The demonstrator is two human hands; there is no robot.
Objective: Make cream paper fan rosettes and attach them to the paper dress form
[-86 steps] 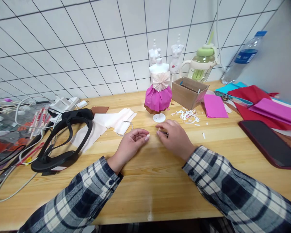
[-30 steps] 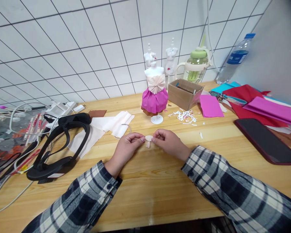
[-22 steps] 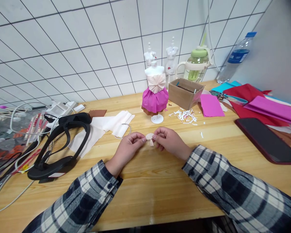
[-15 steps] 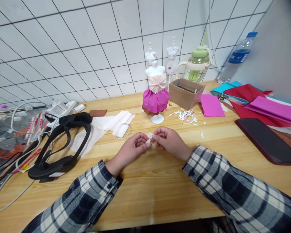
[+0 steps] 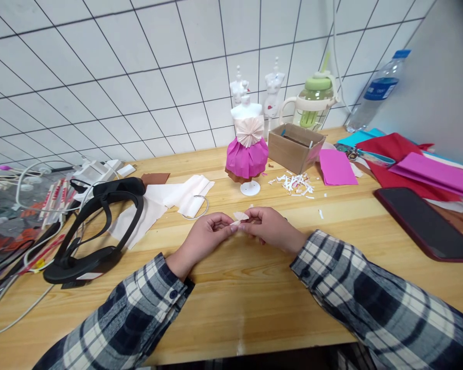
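Over the wooden table (image 5: 231, 313), our left hand (image 5: 204, 239) and right hand (image 5: 270, 228) pinch a small paper piece (image 5: 239, 217) between fingertips; its long axis runs hand to hand, roughly level, tip toward the right.

We see bright, even overhead light, soft shadows under hands, faint sheen on wooden table (image 5: 231, 308); wide-angle bending at edges, corners slightly soft.
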